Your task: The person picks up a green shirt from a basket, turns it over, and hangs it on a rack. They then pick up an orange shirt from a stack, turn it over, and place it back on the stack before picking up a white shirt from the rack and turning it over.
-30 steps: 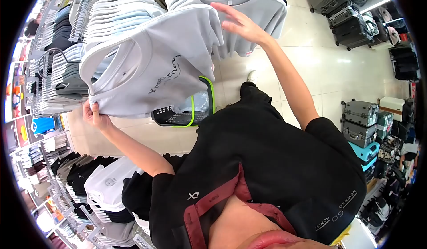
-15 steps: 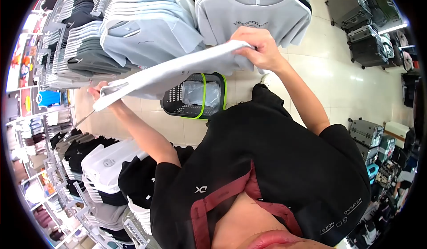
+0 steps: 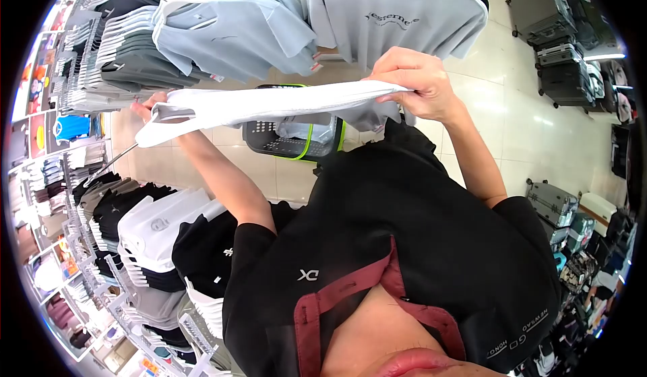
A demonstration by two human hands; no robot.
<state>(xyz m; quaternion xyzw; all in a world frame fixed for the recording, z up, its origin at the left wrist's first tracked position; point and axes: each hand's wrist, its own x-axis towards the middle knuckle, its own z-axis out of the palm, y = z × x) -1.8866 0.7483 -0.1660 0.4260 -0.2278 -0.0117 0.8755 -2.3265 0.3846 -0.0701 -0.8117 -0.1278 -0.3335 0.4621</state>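
Observation:
A light grey shirt (image 3: 276, 102) is stretched nearly level across the view, seen almost edge-on. My right hand (image 3: 419, 84) pinches its right end between thumb and fingers. At the opposite end my left hand (image 3: 151, 105) is closed on the shirt beside the neck opening, part of it hidden behind the cloth. A thin metal rod (image 3: 116, 161) shows just below the shirt's left end, slanting down to the left. Below the shirt, a dark shopping basket (image 3: 266, 141) with a green handle stands on the floor, a clear plastic-wrapped package (image 3: 317, 129) inside it.
Ahead hang a grey printed T-shirt (image 3: 397, 20) and a row of pale blue shirts (image 3: 232, 37). White shirts (image 3: 158, 225) and black shirts (image 3: 205, 249) hang on a rack at lower left. Suitcases (image 3: 549, 13) line the right side of the tiled floor (image 3: 499, 107).
My right hand has moved right and slightly down, and the shirt now lies more level. My left hand has risen a little. The basket is more covered by the shirt.

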